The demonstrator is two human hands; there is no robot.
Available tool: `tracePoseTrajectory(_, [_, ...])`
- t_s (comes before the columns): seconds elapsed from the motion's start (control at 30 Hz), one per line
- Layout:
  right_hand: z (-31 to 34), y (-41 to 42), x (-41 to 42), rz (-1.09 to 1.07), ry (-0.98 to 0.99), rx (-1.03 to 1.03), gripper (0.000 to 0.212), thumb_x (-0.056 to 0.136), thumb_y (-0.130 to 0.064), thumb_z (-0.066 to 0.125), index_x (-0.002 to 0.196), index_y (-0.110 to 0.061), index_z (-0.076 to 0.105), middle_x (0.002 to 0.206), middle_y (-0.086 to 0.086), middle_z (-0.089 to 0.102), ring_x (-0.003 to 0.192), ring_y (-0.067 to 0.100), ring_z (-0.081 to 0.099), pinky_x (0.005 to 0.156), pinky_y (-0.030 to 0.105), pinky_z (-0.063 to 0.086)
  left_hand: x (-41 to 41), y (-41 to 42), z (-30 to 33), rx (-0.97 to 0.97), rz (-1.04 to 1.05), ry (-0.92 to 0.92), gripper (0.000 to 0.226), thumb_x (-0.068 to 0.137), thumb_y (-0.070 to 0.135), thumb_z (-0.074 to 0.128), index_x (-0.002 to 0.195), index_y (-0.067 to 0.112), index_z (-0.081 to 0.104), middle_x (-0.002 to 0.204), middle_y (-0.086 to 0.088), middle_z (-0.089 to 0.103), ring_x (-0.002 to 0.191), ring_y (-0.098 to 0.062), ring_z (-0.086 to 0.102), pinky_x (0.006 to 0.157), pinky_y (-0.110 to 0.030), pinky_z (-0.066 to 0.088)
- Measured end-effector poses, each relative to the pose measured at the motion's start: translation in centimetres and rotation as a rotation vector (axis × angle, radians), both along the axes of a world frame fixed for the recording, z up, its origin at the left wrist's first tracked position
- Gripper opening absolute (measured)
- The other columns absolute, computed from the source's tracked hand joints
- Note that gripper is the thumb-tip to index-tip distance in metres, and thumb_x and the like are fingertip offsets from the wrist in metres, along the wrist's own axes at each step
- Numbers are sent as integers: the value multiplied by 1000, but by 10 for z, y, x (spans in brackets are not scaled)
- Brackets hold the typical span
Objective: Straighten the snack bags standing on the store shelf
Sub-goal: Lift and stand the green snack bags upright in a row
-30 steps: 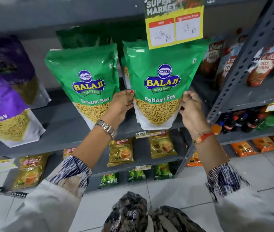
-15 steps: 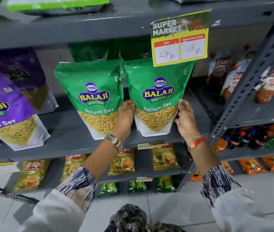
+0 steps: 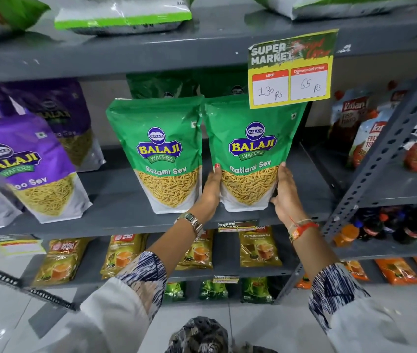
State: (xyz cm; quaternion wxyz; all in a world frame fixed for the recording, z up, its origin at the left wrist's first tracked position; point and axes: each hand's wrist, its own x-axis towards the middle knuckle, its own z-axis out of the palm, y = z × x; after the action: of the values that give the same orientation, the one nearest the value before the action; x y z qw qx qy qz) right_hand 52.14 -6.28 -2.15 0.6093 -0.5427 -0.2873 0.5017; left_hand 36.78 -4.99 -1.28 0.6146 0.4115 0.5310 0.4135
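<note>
Two green Balaji Ratlami Sev bags stand side by side on the grey shelf [image 3: 115, 212]. The right green bag [image 3: 252, 154] is held at its lower sides between my left hand [image 3: 211, 192] and my right hand [image 3: 285, 194], its base resting on the shelf. The left green bag [image 3: 159, 154] stands upright next to it, touching its edge, with no hand on it. More green bags [image 3: 161, 86] stand behind them in shadow. To the left, purple Balaji bags [image 3: 26, 161] lean tilted on the same shelf.
A yellow price card [image 3: 290, 72] hangs from the shelf above, over the right bag's top. Tomato sauce pouches [image 3: 362, 128] fill the rack on the right behind a perforated grey post [image 3: 385, 149]. Tea packets [image 3: 259, 247] lie on the lower shelves.
Both hands have pushed the right green bag back and set it down on the shelf, closer to the left green bag. The view has tilted upward.
</note>
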Motion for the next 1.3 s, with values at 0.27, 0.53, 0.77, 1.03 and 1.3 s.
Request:
tracePoseTrajectory(0.27, [-3, 5, 3, -44, 28, 12, 42, 96, -47, 30, 127, -23, 44, 118, -3, 57, 106, 15, 56, 99, 48, 43, 4, 3, 1, -11, 2, 8, 66, 93, 49, 30, 147, 17, 10, 157, -5, 20, 143, -27, 21, 118, -48, 18])
tracePoseTrajectory(0.53, [-6, 6, 3, -95, 39, 32, 44, 97, -42, 33, 133, -18, 39, 119, 1, 57, 108, 17, 55, 99, 42, 44, 5, 4, -6, 37, -42, 49, 61, 94, 47, 31, 142, 11, 26, 149, -7, 36, 137, -26, 33, 117, -46, 22])
tracePoseTrajectory(0.77, [-29, -3, -5, -290, -67, 103, 19, 96, -29, 39, 113, -21, 43, 121, 5, 53, 107, 14, 53, 102, 38, 42, -26, -40, -24, 305, 219, 151, 30, 94, 35, 39, 118, 21, 51, 123, -5, 58, 112, -17, 54, 98, -35, 44])
tracePoseTrajectory(1.03, [-24, -10, -25, -611, -218, 198, 30, 89, -25, 48, 117, -13, 50, 114, 9, 56, 92, 13, 57, 83, 28, 49, -118, -29, -33, 531, 897, 200, 34, 85, 16, 43, 115, 0, 43, 108, -1, 44, 97, -6, 43, 88, -19, 36])
tracePoseTrajectory(1.3, [-24, -43, -134, 75, -360, 335, 30, 91, -21, 52, 120, -13, 53, 111, 11, 60, 95, 4, 58, 79, 13, 44, -153, 11, -42, 289, 591, -58, 47, 96, 43, 25, 140, 28, 27, 148, -4, 36, 132, -18, 38, 109, -40, 32])
